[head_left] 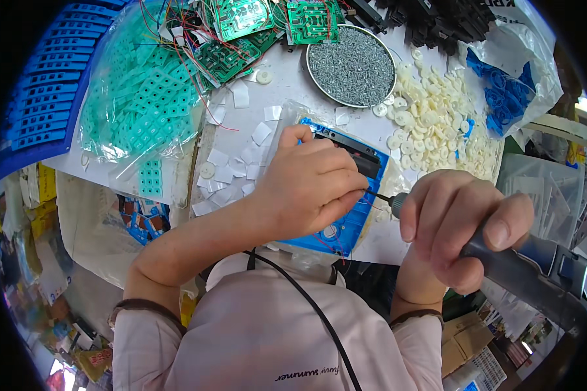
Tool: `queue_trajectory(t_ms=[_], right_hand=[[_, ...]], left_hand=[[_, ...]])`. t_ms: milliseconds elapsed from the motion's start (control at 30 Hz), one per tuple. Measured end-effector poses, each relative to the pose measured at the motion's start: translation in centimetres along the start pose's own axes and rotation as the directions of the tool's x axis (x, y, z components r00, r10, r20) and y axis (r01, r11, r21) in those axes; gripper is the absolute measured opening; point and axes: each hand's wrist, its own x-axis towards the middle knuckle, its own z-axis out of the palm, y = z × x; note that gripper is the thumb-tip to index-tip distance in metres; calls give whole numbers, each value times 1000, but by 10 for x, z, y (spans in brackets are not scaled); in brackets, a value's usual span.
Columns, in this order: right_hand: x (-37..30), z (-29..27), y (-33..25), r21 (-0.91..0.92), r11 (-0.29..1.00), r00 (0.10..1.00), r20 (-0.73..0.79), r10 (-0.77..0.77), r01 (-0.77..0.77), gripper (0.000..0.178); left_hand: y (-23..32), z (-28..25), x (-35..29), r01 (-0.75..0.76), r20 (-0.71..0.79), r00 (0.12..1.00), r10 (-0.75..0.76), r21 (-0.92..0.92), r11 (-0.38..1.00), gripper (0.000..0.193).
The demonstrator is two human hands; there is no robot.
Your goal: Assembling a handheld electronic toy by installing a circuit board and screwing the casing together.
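My right hand (pixel 463 218) wraps round a dark electric screwdriver (pixel 535 277), held sideways at the right. Its thin bit points left and meets the fingertips of my left hand (pixel 319 179). Thumb and fingers of that hand are pinched together at the bit's tip; whatever lies between them is hidden. Beneath the left hand lies a blue plastic housing (pixel 355 231) with a black strip along its far part and thin red wires at its near edge. My left hand covers much of the housing's middle.
Beyond the housing stands a round dish (pixel 309 65) full of small screws (pixel 352 68). Cream plastic discs (pixel 437 117) spread to its right. White paper squares (pixel 241 163), bagged teal pads (pixel 150 98) and green circuit boards (pixel 241 19) lie leftward. Black parts (pixel 437 19) sit far right.
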Motion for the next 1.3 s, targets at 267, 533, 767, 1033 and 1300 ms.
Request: queue_trajectory(t_ms=[267,533,767,1033,1300], right_hand=[[-5,-1,8,30,999,996,-79,-34,37,38],[-10,-17,48,-24,999,932,-362,-34,27,39],[-16,-11,56,-58,998,938,-345,-24,4,29],[-15,-13,57,-147,984,966,-251,57,-96,31],[4,-69,-5,186,981,996,-81,-34,48,100]], left_hand=[[1,-5,4,40,12,999,-42,98,994,26],[-10,-1,8,12,110,993,-53,347,938,27],[-10,3,5,17,101,993,-54,338,941,27],[-14,-1,16,13,173,983,-59,260,966,32],[25,-76,21,-182,172,972,163,102,978,32]])
